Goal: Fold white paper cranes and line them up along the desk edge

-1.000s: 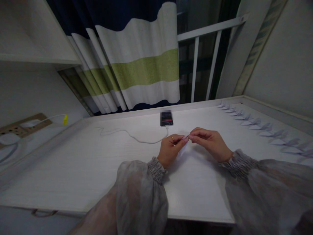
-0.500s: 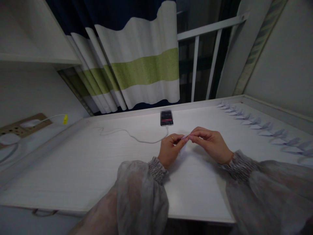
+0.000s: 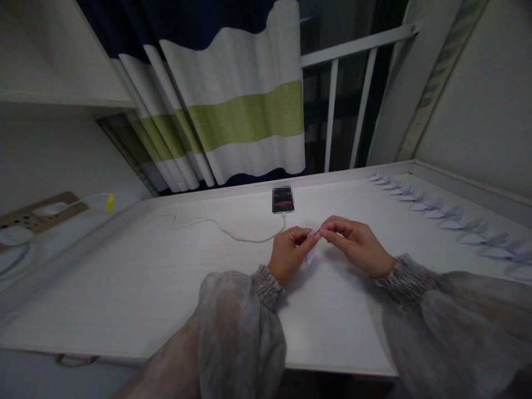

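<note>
A small piece of folded white paper point(image 3: 310, 256) is pinched between the fingertips of my left hand point(image 3: 290, 250), and part of it hangs below the thumb. My right hand point(image 3: 361, 244) is closed in a pinch at the paper's upper end, its fingertips meeting those of the left. Fingers cover most of the paper, so its full shape is hidden. Both hands are just above the white tabletop point(image 3: 233, 288). On the right side of the table stands a diagonal row of several folded white paper figures point(image 3: 453, 219).
A phone point(image 3: 283, 199) lies beyond my hands, with a white charging cable point(image 3: 236, 239) running left. At the far left a power strip point(image 3: 45, 213) holds plugs. Behind the table hang a striped curtain point(image 3: 245, 116) and a white window rail point(image 3: 357, 47).
Both hands keep nearly the same place and pinch. The fingertips shift only very slightly on the paper.
</note>
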